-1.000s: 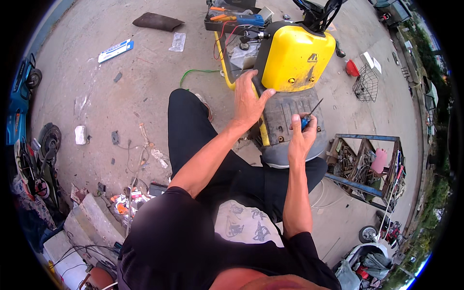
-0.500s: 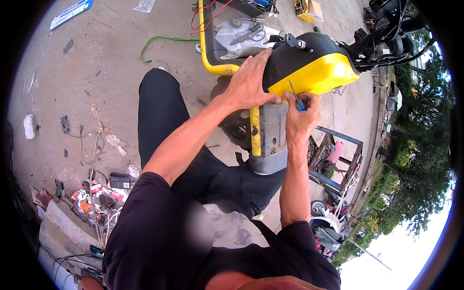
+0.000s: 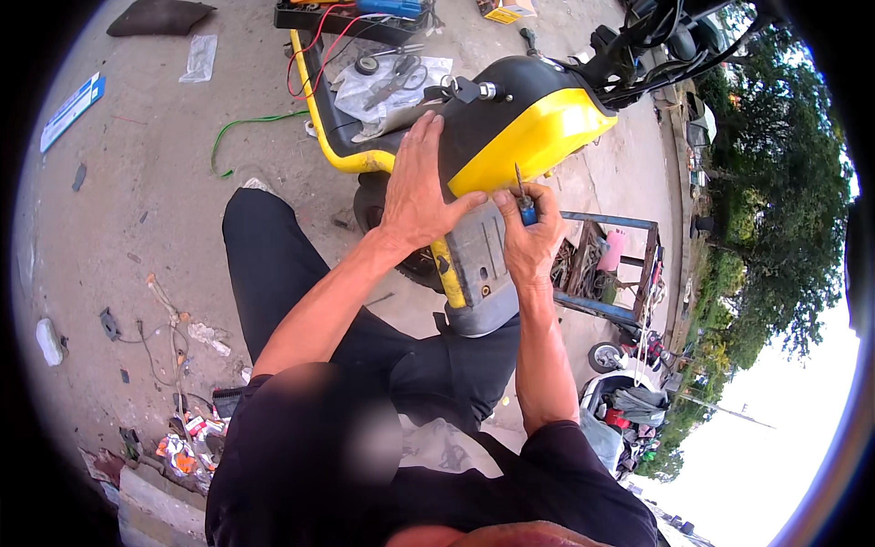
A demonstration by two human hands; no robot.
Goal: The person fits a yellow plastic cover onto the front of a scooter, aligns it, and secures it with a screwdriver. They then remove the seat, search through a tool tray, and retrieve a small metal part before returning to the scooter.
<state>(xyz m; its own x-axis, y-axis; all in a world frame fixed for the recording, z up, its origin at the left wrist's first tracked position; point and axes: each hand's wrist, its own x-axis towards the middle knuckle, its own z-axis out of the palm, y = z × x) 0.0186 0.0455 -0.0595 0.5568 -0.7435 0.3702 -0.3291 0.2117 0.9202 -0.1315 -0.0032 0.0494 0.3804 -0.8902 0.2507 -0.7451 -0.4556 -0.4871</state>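
- A person in black trousers (image 3: pixel 273 264) sits outdoors on a concrete lot, knees spread around the grey footboard (image 3: pixel 480 242) of a yellow-and-black scooter (image 3: pixel 538 128).
- The left hand (image 3: pixel 421 187) lies flat along the scooter's black side, its fingers extended and its thumb held well apart, pointing toward the lower edge of the yellow panel.
- The right hand (image 3: pixel 533 228) is closed around the blue handle of a screwdriver (image 3: pixel 528 213), gripped between thumb and curled fingers just beside the left thumb.
- The screwdriver stands before the lower part of the yellow panel, shaft pointing up; whether its tip touches the surface cannot be told.
- Above the hands, keys (image 3: pixel 465 89) hang at a silver lock (image 3: pixel 489 90) on the scooter's black top.
- To the left of the lock, scissors (image 3: pixel 401 82) and a dark roll (image 3: pixel 366 66) rest on a pale sheet (image 3: pixel 355 96), inside the curve of a yellow tube (image 3: pixel 360 162).
- Red wires (image 3: pixel 293 77) trail from a black tray (image 3: pixel 342 23), and a green cord (image 3: pixel 241 130) curls across the ground.
- At right, a rusty frame with blue rails (image 3: pixel 592 305) holds scrap and a pink object (image 3: pixel 612 249); trees (image 3: pixel 766 182) rise behind.
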